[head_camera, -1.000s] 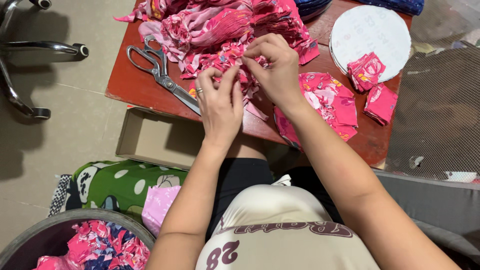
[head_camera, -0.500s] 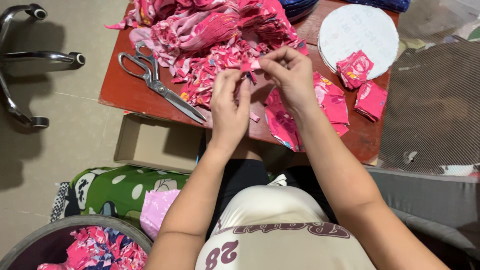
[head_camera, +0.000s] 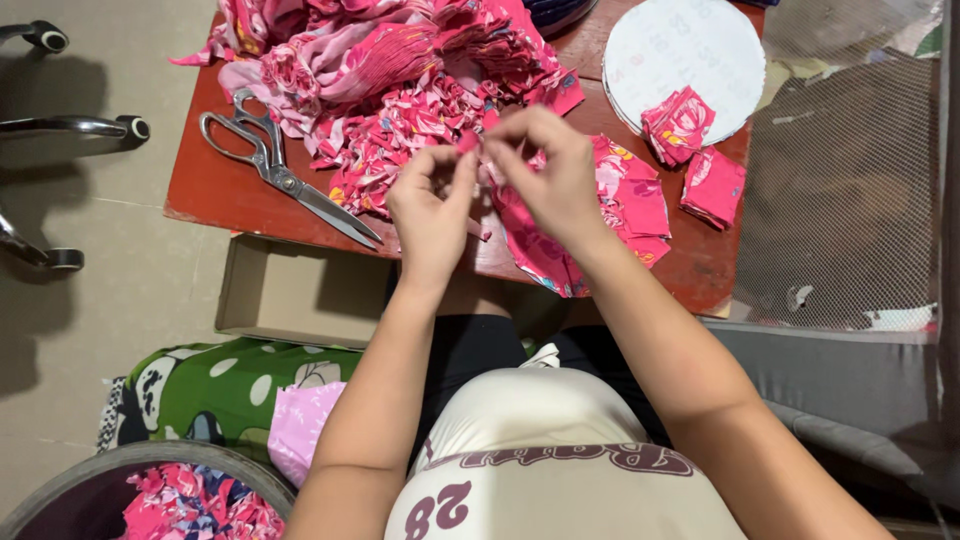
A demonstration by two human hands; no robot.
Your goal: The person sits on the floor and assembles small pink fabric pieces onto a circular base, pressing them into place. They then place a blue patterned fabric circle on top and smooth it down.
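Note:
My left hand (head_camera: 430, 215) and my right hand (head_camera: 540, 175) meet above the near edge of a red table (head_camera: 215, 190). Both pinch a small pink fabric scrap (head_camera: 468, 142) between thumbs and fingertips. Behind the hands lies a heap of pink patterned fabric strips (head_camera: 400, 70). Round pink fabric pieces (head_camera: 625, 205) lie under my right wrist. Large metal scissors (head_camera: 275, 170) rest on the table left of my left hand.
A white round disc (head_camera: 685, 50) carries a folded pink piece (head_camera: 677, 125); another folded piece (head_camera: 713, 187) lies beside it. An open cardboard box (head_camera: 290, 290) sits below the table. A green spotted cloth (head_camera: 225, 385), a tub of scraps (head_camera: 180, 495) and a chair base (head_camera: 60, 130) stand left.
The hands drew the scrap out of the heap and shifted it slightly toward me. The view drifted, so the table and scissors sit further left in frame.

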